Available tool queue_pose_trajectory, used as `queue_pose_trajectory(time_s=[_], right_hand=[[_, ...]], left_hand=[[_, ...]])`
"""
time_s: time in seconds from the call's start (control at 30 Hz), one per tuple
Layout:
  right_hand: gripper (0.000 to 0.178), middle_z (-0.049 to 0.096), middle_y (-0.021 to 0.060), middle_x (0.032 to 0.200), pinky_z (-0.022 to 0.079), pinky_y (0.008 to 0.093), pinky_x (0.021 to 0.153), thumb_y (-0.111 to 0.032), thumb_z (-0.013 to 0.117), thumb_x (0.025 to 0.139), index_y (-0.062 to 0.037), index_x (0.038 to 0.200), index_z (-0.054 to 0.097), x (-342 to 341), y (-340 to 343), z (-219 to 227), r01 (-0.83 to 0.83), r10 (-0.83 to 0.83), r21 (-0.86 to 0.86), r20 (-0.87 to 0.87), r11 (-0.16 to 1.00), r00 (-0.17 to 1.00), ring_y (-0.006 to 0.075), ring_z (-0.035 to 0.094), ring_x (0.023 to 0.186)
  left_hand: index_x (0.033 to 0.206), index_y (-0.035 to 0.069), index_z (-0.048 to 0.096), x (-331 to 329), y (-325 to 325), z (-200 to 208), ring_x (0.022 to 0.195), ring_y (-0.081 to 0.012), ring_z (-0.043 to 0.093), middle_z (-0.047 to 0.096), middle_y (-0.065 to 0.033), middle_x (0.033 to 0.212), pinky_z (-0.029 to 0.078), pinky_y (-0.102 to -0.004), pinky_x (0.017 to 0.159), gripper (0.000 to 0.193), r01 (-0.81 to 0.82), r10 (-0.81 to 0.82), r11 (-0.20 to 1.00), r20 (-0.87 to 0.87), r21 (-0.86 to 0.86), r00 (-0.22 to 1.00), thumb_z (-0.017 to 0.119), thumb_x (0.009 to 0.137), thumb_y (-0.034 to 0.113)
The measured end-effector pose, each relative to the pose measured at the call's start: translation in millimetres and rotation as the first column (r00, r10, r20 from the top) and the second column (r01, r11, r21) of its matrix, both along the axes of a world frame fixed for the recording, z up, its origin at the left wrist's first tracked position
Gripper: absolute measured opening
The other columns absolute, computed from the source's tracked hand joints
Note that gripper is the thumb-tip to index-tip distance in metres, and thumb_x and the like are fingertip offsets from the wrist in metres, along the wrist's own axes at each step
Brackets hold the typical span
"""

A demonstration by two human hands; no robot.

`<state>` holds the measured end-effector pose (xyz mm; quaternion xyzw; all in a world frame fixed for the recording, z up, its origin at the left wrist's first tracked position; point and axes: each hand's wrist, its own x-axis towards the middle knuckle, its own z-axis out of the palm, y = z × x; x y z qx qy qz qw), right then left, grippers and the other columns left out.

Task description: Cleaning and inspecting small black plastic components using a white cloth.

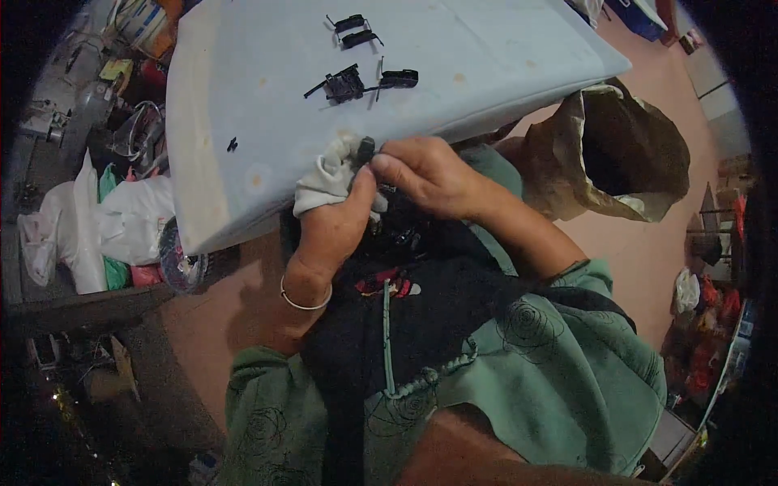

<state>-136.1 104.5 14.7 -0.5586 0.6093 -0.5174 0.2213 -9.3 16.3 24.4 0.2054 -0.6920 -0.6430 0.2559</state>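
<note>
My left hand (334,212), its fingers partly covered by a whitish cloth glove (324,174), is closed round a small black plastic part (366,151) at the near edge of the table. From the other side, my right hand (428,174) is bare and pinches at the same part, thumb and forefinger together. Farther back on the pale table (267,105) lie several black plastic pieces with thin arms: a blocky one (344,84), a slimmer one (399,78), and two more (356,38) near the far edge. One tiny black bit (232,145) sits to the left.
More black pieces (397,233) rest on the dark apron in my lap, partly hidden under my hands. To the right stands a wide-mouthed brown sack (563,150). White plastic bags (134,219) crowd the left side. Mixed goods (709,348) fill shelves at far right.
</note>
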Motion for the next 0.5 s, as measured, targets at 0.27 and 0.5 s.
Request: queue_pose_trajectory(time_s=[0.27,0.5], right_hand=[[0.031,0.039,-0.0050,0.058,0.033,0.0235,0.050,-0.023,0.045,0.091,-0.0015,0.069,0.047,15,-6,-10,0.043,-0.088,0.139,0.340,0.989,0.936,0.0046,0.034,0.058],[0.023,0.053,0.0063,0.066,0.040,0.0296,0.057,-0.020,0.053,0.085,0.0015,0.080,0.055,4,-3,-10,0.015,-0.018,0.017,0.234,1.000,0.972,0.0112,0.045,0.061]], left_hand=[[0.099,0.000,0.054,-6,-15,-32,0.065,-0.0219,0.056,0.056,-0.0150,0.076,0.045,-0.0309,0.059,0.025,-0.136,0.068,0.655,-0.121,-0.743,0.990,0.054,0.074,0.000],[0.106,0.002,0.046,1,-10,-6,0.062,-0.0106,0.050,0.054,-0.0032,0.081,0.043,-0.0246,0.056,0.024,-0.096,0.061,0.972,-0.165,-0.213,0.984,0.050,0.082,0.004]])
